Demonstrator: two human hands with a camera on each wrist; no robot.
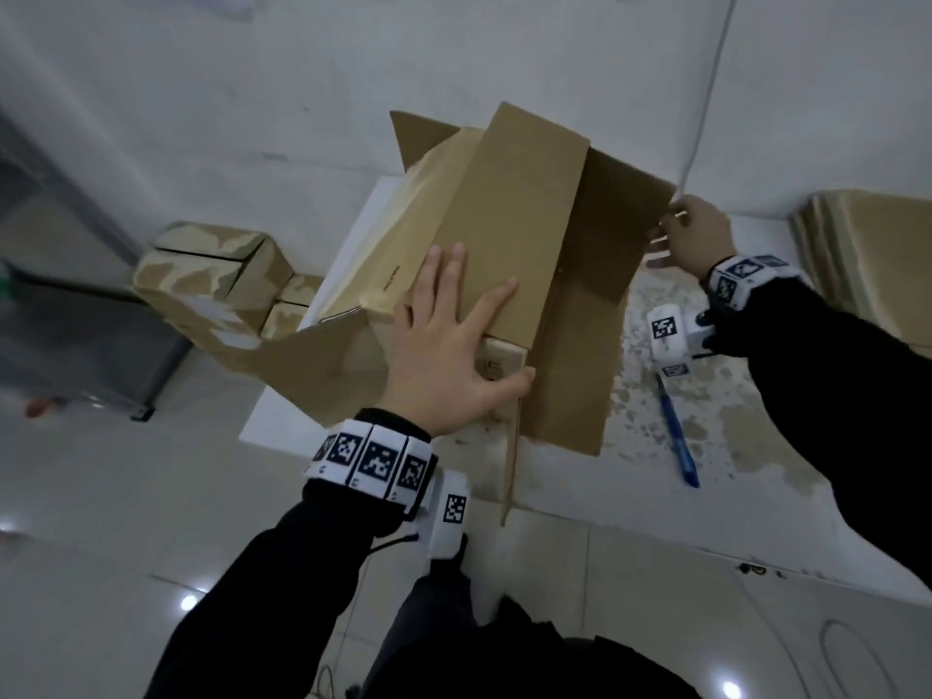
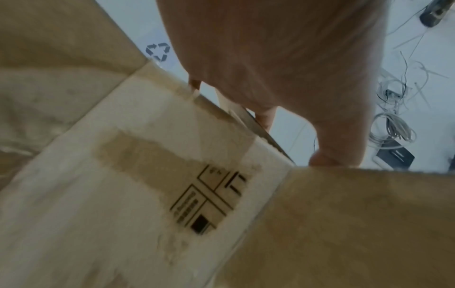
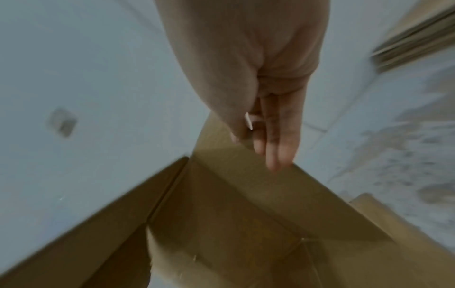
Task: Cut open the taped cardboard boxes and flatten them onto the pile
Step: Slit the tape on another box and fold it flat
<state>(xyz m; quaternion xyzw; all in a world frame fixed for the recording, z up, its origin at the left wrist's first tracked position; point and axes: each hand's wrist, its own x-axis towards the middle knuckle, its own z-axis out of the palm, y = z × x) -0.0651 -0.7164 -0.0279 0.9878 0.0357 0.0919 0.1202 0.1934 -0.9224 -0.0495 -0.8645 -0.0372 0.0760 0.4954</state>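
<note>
The person's left hand [image 1: 444, 340] lies flat, fingers spread, on the top panel of an opened cardboard box [image 1: 509, 234], probably steadying it. The right hand [image 1: 693, 234] pinches the box's far right flap edge, seemingly to fold it flat. A blue cutter [image 1: 678, 436] lies free on the floor near the right wrist. Taped boxes [image 1: 212, 274] wait beyond the left fingertips; the flattened pile [image 1: 867, 254] sits past the right hand across bare floor.

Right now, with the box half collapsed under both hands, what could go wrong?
1. The left hand presses flat while the right hand only pinches a flap of the box; the flap may tear or slip.
2. The box could slide onto the blue cutter beside it and knock it away.
</note>
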